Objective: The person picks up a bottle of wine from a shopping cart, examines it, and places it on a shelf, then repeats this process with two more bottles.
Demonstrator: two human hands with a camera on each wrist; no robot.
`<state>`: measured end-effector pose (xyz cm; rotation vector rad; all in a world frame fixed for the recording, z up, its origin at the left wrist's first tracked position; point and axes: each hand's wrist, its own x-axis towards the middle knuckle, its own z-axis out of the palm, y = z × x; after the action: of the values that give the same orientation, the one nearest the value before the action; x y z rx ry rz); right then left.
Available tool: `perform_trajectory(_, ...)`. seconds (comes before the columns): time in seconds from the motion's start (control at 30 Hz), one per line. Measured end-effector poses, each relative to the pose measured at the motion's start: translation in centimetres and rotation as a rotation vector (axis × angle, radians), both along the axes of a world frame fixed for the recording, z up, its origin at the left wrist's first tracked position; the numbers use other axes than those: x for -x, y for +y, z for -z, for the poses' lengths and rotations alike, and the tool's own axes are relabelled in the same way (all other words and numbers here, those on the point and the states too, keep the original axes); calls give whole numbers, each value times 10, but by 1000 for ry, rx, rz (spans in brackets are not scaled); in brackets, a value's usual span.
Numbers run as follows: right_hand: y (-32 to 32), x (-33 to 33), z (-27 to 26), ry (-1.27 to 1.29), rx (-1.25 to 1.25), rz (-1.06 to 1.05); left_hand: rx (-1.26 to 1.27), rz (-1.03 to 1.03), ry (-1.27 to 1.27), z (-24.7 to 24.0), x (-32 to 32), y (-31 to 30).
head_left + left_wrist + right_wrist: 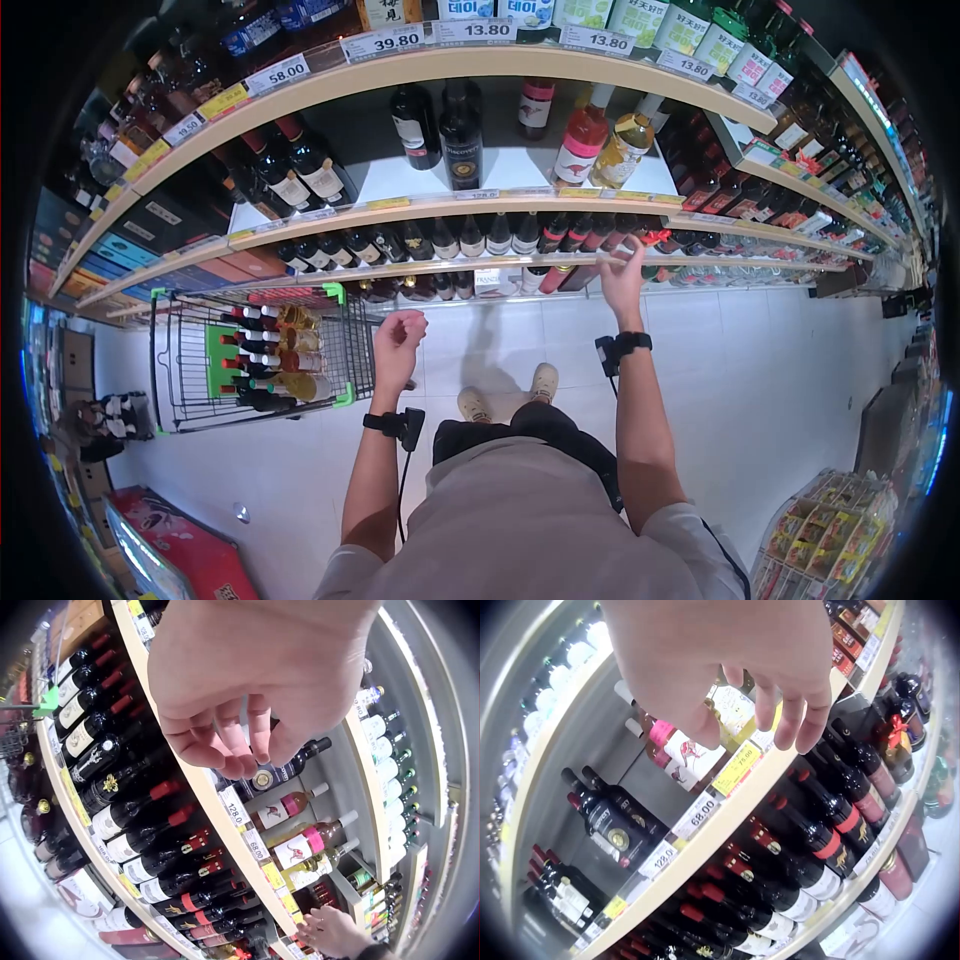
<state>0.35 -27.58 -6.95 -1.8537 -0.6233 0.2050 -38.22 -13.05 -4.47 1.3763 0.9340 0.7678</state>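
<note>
My left hand (400, 345) hangs before the shelves beside the cart, fingers loosely curled with nothing in them. In the left wrist view it overlaps a dark wine bottle (279, 777) on the middle shelf. My right hand (622, 282) is raised at the lower shelf edge, fingers spread and slightly bent, holding nothing. Behind it, in the right wrist view, are a pink wine bottle (694, 754) with a kangaroo label and a yellow wine bottle (733, 712), partly covered by the fingers. Two dark wine bottles (461, 140) stand further left on that shelf.
A shopping cart (350, 340) at the left carries several wine bottles (285, 355) lying down. Rows of dark bottles (470, 238) fill the lower shelf. Price tags line the upper shelf edge (480, 62). A snack rack (825, 530) stands at bottom right, a red chest (180, 545) at bottom left.
</note>
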Motion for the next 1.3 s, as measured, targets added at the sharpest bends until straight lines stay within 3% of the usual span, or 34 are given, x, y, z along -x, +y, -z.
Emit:
perform_trajectory(0.2, -37, 57, -1, 2, 148, -236, 20, 18, -72, 7, 32, 4)
perform_trajectory(0.53, -64, 66, -18, -15, 127, -266, 5, -75, -58, 11, 77, -26)
perform_trajectory(0.83, -109, 74, -28, 313, 149, -345, -22, -131, -55, -8, 80, -81)
perform_trajectory(1.07, -136, 95, 23, 330, 227, -443, 6, -141, 70, -8, 96, -145)
perform_trajectory(1.3, -124, 145, 66, 422, 324, -632, 86, -208, 159, 3, 143, -203)
